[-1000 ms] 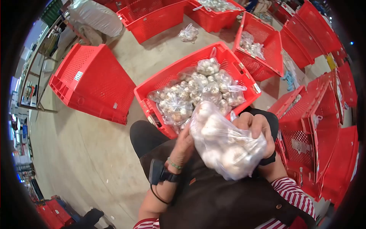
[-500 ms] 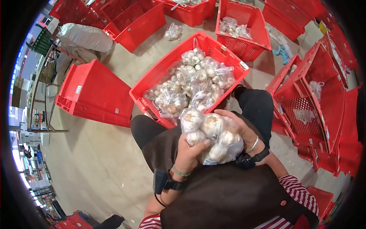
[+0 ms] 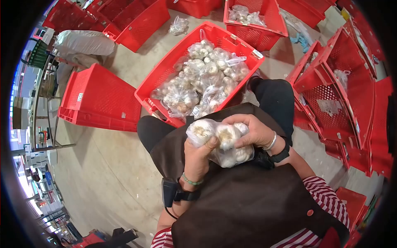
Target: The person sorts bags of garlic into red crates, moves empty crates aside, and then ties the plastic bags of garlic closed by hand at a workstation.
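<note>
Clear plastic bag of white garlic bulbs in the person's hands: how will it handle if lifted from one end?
The clear plastic bag of white garlic bulbs probably sags, since its thin film wrinkles. Separate rounded bulbs show through, so contents likely shift. The smooth, shiny film may slip.

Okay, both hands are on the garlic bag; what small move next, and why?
I'd probably slide the left hand a little further under the garlic bag. Its thumb presses the near-left side and the right hand grips from above and the right, while the bag's lower edge shows no visible support over the apron.
</note>
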Demonstrator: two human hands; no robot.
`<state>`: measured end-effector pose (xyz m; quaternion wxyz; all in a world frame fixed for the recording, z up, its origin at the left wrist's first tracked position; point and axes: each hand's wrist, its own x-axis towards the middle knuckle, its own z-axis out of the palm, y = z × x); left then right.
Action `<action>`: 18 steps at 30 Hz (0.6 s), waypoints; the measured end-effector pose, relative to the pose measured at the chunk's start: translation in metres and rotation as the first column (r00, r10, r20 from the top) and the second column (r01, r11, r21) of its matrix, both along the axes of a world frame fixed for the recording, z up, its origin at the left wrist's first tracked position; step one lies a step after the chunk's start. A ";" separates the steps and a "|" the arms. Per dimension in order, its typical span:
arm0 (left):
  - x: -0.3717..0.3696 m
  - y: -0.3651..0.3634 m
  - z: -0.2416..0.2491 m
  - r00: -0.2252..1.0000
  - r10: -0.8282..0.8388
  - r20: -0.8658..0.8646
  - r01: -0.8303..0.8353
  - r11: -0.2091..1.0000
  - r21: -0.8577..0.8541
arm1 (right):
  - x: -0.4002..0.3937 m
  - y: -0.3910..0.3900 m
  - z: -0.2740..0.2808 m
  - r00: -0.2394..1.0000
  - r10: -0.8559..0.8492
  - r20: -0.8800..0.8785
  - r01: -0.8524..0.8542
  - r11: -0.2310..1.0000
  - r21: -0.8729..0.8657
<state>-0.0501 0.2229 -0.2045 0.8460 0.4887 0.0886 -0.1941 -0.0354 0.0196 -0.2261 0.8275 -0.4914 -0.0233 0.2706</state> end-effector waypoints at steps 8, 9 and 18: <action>0.007 0.008 -0.006 0.990 -0.029 -0.135 0.004 0.983 -0.183 | 0.001 -0.002 -0.023 0.965 -0.065 -0.253 0.137 0.952 0.275; 0.009 0.009 -0.007 0.984 -0.021 -0.179 -0.020 0.974 -0.224 | 0.002 0.002 -0.019 0.965 -0.067 -0.252 0.138 0.952 0.275; 0.000 0.018 -0.031 0.975 -0.219 0.042 0.223 0.958 -0.180 | 0.028 0.014 -0.019 0.752 0.094 -0.653 0.352 0.780 0.518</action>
